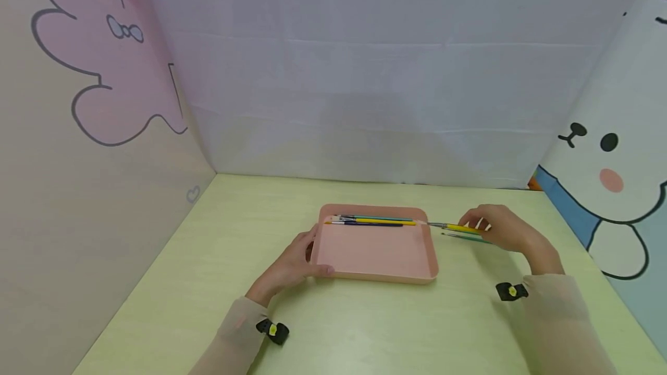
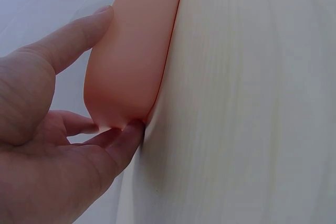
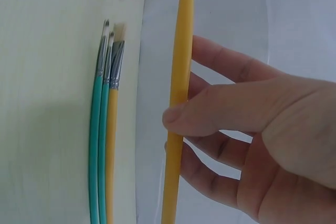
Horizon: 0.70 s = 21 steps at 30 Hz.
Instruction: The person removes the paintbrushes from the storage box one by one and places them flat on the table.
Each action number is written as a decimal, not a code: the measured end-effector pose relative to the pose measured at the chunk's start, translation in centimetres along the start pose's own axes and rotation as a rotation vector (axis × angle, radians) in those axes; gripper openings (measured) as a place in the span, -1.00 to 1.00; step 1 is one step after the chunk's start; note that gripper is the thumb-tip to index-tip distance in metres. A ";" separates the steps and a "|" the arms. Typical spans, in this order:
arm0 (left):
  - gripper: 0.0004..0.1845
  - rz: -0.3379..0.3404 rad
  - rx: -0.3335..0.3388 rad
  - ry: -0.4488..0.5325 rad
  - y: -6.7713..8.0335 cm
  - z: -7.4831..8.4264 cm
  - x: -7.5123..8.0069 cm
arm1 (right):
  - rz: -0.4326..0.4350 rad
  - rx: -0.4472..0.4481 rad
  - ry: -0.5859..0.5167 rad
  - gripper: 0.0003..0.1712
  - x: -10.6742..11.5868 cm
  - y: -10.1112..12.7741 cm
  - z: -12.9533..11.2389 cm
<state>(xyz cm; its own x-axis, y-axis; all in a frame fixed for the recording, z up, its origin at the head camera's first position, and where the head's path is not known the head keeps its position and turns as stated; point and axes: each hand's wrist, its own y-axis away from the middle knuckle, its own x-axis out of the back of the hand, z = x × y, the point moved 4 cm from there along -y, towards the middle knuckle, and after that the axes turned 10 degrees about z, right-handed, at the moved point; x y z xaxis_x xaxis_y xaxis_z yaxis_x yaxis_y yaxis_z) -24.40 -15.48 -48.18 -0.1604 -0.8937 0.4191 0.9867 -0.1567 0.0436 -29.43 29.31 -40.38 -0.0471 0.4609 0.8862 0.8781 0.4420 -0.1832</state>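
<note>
My left hand (image 1: pixel 292 262) grips the left end of a pink tray (image 1: pixel 377 253), thumb at the near-left corner and fingers along the side wall. In the left wrist view the fingertips reach the tray's lower edge. Between thumb and fingers, my right hand (image 1: pixel 502 227) pinches a yellow paintbrush (image 3: pixel 181 61) by its handle, above the table to the right of the tray. Its bristles point left, by the tray's right rim. Lying along the tray's far side are a yellow paintbrush (image 1: pixel 377 221), a dark blue one (image 1: pixel 372 224) and a teal one (image 1: pixel 385 218).
Below the right hand, two green paintbrushes (image 3: pixel 96 140) and a yellow flat paintbrush (image 3: pixel 112 135) lie side by side on the pale table (image 1: pixel 375 328). A white sheet (image 1: pixel 365 103) rises behind the table, and panels with cartoon animals flank it.
</note>
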 end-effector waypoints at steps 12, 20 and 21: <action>0.25 -0.001 0.000 0.017 0.0 0.0 0.2 | -0.025 -0.074 0.014 -0.48 0.5 1.8 2.4; 0.24 -0.011 -0.006 0.033 0.0 0.0 0.1 | -0.040 -0.083 -0.010 -0.53 0.2 2.4 3.5; 0.24 -0.011 -0.008 0.032 0.0 0.0 0.0 | -0.042 -0.081 -0.007 -0.54 0.0 2.4 3.6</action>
<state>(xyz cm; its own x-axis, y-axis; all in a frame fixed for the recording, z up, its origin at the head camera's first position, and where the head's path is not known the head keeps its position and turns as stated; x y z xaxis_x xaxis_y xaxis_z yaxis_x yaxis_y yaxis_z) -24.43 -15.50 -48.13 -0.1725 -0.9050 0.3890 0.9846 -0.1700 0.0412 -29.02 33.17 -42.33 -0.0872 0.4487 0.8894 0.9111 0.3970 -0.1110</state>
